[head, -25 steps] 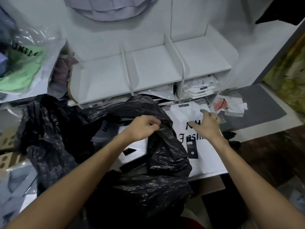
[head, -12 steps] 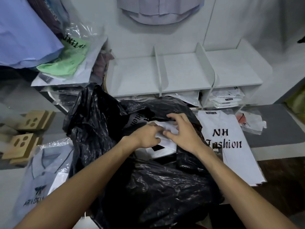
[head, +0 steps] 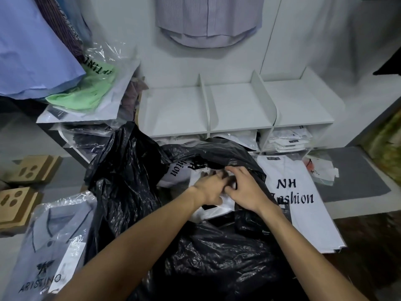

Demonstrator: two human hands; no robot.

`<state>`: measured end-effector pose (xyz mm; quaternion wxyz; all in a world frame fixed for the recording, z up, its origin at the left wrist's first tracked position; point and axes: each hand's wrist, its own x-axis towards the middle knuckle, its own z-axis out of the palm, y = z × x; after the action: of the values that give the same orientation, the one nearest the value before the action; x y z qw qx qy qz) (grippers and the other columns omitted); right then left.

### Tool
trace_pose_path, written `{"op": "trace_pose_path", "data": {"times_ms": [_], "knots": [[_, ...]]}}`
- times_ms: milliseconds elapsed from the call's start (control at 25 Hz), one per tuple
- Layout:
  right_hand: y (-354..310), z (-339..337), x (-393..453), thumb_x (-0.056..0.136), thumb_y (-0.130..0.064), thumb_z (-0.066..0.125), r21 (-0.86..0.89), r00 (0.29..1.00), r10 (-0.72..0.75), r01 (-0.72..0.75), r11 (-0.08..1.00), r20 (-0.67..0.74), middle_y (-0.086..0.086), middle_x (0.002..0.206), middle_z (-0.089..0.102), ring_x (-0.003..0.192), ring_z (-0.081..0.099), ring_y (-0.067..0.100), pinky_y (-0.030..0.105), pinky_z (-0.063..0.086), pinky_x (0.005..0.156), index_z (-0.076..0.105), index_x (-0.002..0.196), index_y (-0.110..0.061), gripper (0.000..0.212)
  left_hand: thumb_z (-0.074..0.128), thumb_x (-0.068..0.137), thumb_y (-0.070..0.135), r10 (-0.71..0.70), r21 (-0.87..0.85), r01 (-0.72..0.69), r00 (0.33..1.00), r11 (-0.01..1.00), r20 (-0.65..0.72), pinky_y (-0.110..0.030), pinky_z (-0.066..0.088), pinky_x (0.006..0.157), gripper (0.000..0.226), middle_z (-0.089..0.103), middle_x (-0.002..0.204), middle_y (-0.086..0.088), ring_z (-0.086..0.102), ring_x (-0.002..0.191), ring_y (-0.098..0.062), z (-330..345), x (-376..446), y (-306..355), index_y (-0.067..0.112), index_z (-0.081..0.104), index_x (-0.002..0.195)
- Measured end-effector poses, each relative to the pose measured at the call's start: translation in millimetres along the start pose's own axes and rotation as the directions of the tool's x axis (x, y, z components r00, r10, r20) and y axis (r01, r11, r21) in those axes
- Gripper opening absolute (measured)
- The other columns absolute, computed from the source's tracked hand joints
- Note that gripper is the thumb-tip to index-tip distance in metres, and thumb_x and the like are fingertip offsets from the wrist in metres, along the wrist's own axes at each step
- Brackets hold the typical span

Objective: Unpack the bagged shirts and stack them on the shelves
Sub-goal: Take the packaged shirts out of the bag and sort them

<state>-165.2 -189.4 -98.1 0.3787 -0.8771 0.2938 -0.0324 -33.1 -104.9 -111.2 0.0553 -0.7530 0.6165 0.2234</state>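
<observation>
- My left hand [head: 209, 187] and right hand [head: 245, 190] are together in the mouth of a big black plastic bag [head: 134, 192], fingers curled and overlapping on a white packaged shirt [head: 213, 210] inside it. Both hands pinch that package, the right partly covering the left.
- Just beyond my fingers, another white package with black lettering [head: 176, 172] lies deeper in the bag's opening.
- The crumpled, glossy bag fills the middle of the view, between my forearms and beyond them.
- Just to the right of my right hand, a flat white shirt bag printed "NH Fashion" [head: 303, 205] lies on the floor, touching the black bag.
- To my left lies a clear-wrapped pale shirt marked "Aristino" [head: 45, 248].
- Straight ahead stands a white shelf unit [head: 234, 109] with upright dividers. Its lower cubbies hold folded white packaged shirts [head: 288, 140].
- A packaged green shirt [head: 86, 92] rests on a pile at the upper left.
- A pale shirt [head: 208, 20] hangs on the white wall above.
- A grey mat [head: 355, 174] lies on the right.
</observation>
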Motion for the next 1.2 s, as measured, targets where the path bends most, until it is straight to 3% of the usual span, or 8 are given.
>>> {"op": "trace_pose_path", "data": {"times_ms": [200, 440, 600, 800, 920, 1040, 1120, 1200], "knots": [[11.9, -14.9, -5.1, 0.094, -0.01, 0.066, -0.037, 1.0, -0.006, 0.007, 0.999, 0.01, 0.003, 0.15, 0.043, 0.14, 0.044, 0.018, 0.011, 0.023, 0.105, 0.045, 0.153, -0.014, 0.062, 0.048, 0.101, 0.005, -0.029, 0.212, 0.045, 0.996, 0.976, -0.08, -0.042, 0.054, 0.09, 0.041, 0.061, 0.138, -0.008, 0.065, 0.119, -0.029, -6.6, 16.1, 14.2, 0.015, 0.052, 0.141], [29.3, -36.6, -9.5, 0.08, -0.016, 0.082, -0.065, 0.987, -0.081, 0.091, 0.994, 0.137, -0.018, 0.144, 0.043, 0.134, 0.039, 0.002, 0.015, 0.028, 0.107, 0.043, 0.153, -0.03, 0.084, 0.061, 0.091, 0.011, 0.07, -0.161, -0.12, 0.955, 0.98, -0.287, -0.039, 0.054, 0.082, 0.02, 0.071, 0.095, 0.004, 0.067, 0.095, -0.022, -46.2, -21.5, -27.6, 0.024, 0.071, 0.103], [22.1, -39.6, -9.9, 0.081, -0.031, 0.088, 0.126, 0.986, -0.157, 0.148, 0.981, 0.064, -0.03, 0.132, 0.06, 0.124, 0.054, -0.007, 0.013, 0.038, 0.099, 0.059, 0.138, -0.036, 0.064, 0.07, 0.083, -0.001, 0.17, -0.269, -0.414, 0.762, 0.869, -0.625, -0.029, 0.051, 0.076, 0.022, 0.07, 0.09, 0.002, 0.065, 0.085, -0.013, -74.2, -67.1, -48.6, 0.015, 0.077, 0.097], [-6.8, -61.5, -2.6, 0.075, -0.024, 0.088, 0.586, 0.977, -0.124, 0.204, 0.784, -0.174, -0.009, 0.1, 0.08, 0.095, 0.075, 0.007, 0.019, 0.056, 0.082, 0.071, 0.107, -0.016, 0.037, 0.074, 0.089, 0.022, -0.242, -0.537, -0.428, 0.572, 0.727, -0.784, -0.024, 0.046, 0.074, 0.011, 0.069, 0.081, 0.011, 0.061, 0.078, -0.001, -127.4, -96.5, -49.3, 0.031, 0.068, 0.087], [-25.1, -77.0, 0.9, 0.067, -0.041, 0.089, 0.726, 0.956, -0.098, 0.276, 0.63, -0.278, -0.003, 0.109, 0.079, 0.102, 0.074, 0.011, 0.022, 0.057, 0.086, 0.073, 0.109, -0.02, 0.049, 0.073, 0.092, 0.022, -0.402, -0.627, -0.574, 0.482, 0.527, -0.779, -0.029, 0.045, 0.073, 0.01, 0.062, 0.081, 0.009, 0.055, 0.077, -0.006, -158.4, -106.3, -48.4, 0.024, 0.065, 0.087], [-41.4, -93.4, -2.6, 0.066, -0.027, 0.083, 0.765, 0.959, -0.142, 0.281, 0.58, -0.244, -0.004, 0.111, 0.079, 0.102, 0.074, 0.011, 0.022, 0.058, 0.084, 0.068, 0.114, -0.015, 0.051, 0.074, 0.093, 0.016, -0.526, -0.642, -0.684, 0.425, 0.345, -0.736, -0.038, 0.053, 0.084, 0.008, 0.071, 0.09, -0.002, 0.064, 0.085, -0.017, -192.7, -111.4, -41.9, 0.017, 0.066, 0.093], [-45.2, -100.0, -4.4, 0.067, -0.025, 0.081, 0.761, 0.955, -0.157, 0.296, 0.578, -0.253, -0.004, 0.11, 0.079, 0.102, 0.075, 0.012, 0.023, 0.059, 0.083, 0.066, 0.115, -0.013, 0.051, 0.07, 0.096, 0.013, -0.566, -0.673, -0.695, 0.459, 0.252, -0.685, -0.038, 0.056, 0.083, 0.005, 0.074, 0.085, 0.0, 0.068, 0.082, -0.017, -208.0, -112.8, -37.0, 0.015, 0.067, 0.092], [-48.6, -101.6, -5.1, 0.074, -0.023, 0.083, 0.716, 0.937, -0.061, 0.305, 0.628, -0.345, -0.001, 0.113, 0.078, 0.106, 0.074, 0.018, 0.026, 0.06, 0.084, 0.064, 0.12, -0.015, 0.05, 0.067, 0.1, 0.022, -0.576, -0.762, -0.628, 0.568, 0.159, -0.588, -0.033, 0.054, 0.077, 0.013, 0.071, 0.083, 0.0, 0.067, 0.079, -0.016, -213.3, -111.4, -34.1, 0.015, 0.067, 0.089]]}}
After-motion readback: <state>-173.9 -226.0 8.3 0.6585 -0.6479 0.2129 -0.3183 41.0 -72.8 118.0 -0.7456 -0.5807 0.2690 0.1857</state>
